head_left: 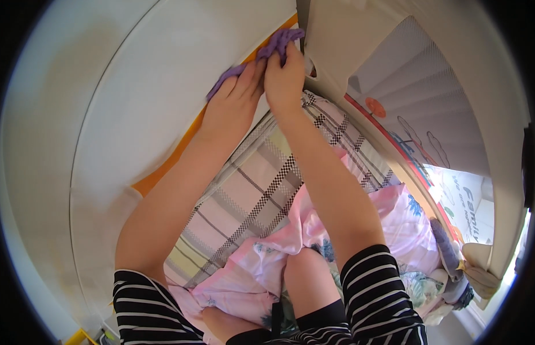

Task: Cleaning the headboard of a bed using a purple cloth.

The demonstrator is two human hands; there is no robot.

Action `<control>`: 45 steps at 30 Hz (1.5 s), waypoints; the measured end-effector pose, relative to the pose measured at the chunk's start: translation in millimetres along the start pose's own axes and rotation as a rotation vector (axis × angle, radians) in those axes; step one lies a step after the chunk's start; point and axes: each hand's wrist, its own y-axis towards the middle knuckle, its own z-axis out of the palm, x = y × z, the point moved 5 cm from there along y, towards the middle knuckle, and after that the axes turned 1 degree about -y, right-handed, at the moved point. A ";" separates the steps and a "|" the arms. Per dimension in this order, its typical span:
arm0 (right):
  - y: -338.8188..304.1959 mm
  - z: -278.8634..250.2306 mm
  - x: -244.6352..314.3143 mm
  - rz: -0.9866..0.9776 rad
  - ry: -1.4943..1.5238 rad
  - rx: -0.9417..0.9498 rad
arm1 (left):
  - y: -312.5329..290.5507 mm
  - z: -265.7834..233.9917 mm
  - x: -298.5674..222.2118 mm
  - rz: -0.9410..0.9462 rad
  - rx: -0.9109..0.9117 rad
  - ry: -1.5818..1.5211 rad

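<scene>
A purple cloth (281,41) lies bunched against the orange strip (190,133) that edges a white panel (158,75), close to the far corner. My right hand (285,80) grips the bunched end of the cloth with bent fingers. Just left of it, my left hand (233,106) presses on the cloth's other end, its fingers stretched forward along the strip. Part of the cloth is hidden under both hands.
Below my arms is a plaid bedsheet (239,184) with a pink flowered quilt (267,253), where I kneel. To the right, a pleated grey curtain (420,98) hangs behind an opening. Soft toys (480,270) sit at the lower right.
</scene>
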 end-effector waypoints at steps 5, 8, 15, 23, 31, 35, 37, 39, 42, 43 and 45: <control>-64.2 17.7 18.6 0.074 0.194 0.029 | -63.7 -18.6 2.6 -0.014 0.198 0.089; -106.6 30.6 26.8 0.064 0.207 0.031 | -103.1 -30.5 5.6 -0.047 0.222 0.081; -196.5 54.3 53.4 0.167 0.331 0.157 | -186.3 -71.4 14.5 -0.148 0.183 -0.033; -256.1 68.7 44.3 0.076 0.217 0.358 | -245.4 -76.7 2.8 -0.217 0.265 -0.144; -260.8 68.0 9.8 -0.364 -0.013 0.309 | -261.5 -36.0 -22.0 -0.214 0.276 -0.182; -268.9 70.3 -9.6 -0.494 -0.142 0.420 | -275.4 -11.1 -41.5 -0.183 0.359 -0.202; -270.9 67.2 -21.6 -0.503 -0.163 0.445 | -278.9 0.4 -51.0 -0.188 0.377 -0.210; -270.9 70.2 -37.2 -0.512 -0.198 0.526 | -278.7 9.6 -54.0 -0.199 0.319 -0.270; -278.9 62.2 -60.7 -0.405 -0.217 0.548 | -284.5 32.3 -75.0 -0.157 0.393 -0.331; -278.9 63.1 -64.0 -0.398 -0.218 0.551 | -285.0 36.1 -78.4 -0.155 0.398 -0.336; -277.7 63.3 -68.5 -0.397 -0.212 0.517 | -287.1 46.6 -81.9 -0.216 0.512 -0.271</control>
